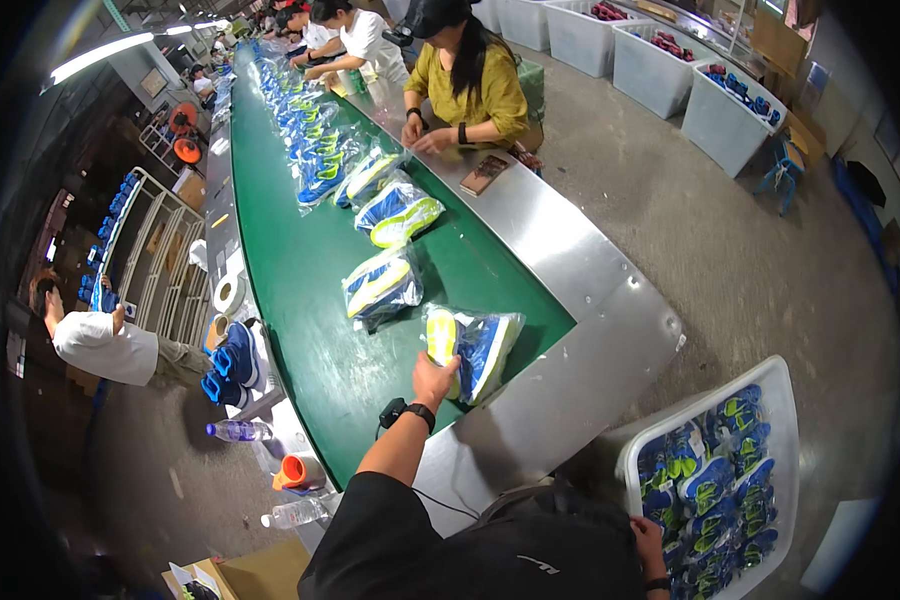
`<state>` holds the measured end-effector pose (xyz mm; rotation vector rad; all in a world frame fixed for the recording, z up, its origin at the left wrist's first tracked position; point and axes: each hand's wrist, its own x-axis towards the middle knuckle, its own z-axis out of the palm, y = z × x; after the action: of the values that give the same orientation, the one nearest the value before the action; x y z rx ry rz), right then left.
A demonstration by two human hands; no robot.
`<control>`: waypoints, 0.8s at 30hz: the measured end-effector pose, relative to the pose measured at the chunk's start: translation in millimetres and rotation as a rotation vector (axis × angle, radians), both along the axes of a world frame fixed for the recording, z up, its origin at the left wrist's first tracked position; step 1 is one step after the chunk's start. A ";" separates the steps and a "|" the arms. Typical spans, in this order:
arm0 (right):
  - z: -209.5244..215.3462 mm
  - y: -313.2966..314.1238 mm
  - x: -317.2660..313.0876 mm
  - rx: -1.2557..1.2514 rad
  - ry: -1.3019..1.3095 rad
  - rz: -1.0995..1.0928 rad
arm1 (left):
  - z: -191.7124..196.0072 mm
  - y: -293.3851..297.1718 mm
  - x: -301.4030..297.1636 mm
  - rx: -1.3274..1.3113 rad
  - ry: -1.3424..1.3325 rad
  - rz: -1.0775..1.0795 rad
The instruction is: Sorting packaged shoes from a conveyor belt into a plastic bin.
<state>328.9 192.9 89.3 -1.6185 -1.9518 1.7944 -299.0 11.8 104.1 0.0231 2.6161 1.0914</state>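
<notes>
At the near end of the green conveyor belt, my left hand is closed on a clear plastic bag of shoes, blue with yellow-green soles. Just beyond it lies another bagged pair of shoes, and more bagged pairs run away along the belt. Low at the right, my right hand hangs beside the rim of a white bin filled with blue and yellow-green shoes. Its fingers are small and partly obscured, so their grip is unclear.
A metal ledge borders the belt. Across it a person in a mustard top works beside a phone. Bottles, a tape roll and unbagged blue shoes stand along the left side. White bins line the far right.
</notes>
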 end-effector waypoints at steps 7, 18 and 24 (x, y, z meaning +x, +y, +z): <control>7.6 30.6 -13.9 0.123 -0.050 0.134 | 21.8 -9.9 102.5 0.196 0.667 -0.304; 28.7 15.3 -38.6 0.072 -0.054 0.113 | 0.3 -41.7 141.2 0.572 -0.584 -0.068; 29.5 26.0 -48.5 0.032 0.040 0.032 | 4.7 4.3 145.6 0.731 -0.674 -0.161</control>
<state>280.4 218.9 118.8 -1.5377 -1.9905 1.7825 -153.4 16.1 108.8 0.0198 1.5190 1.5870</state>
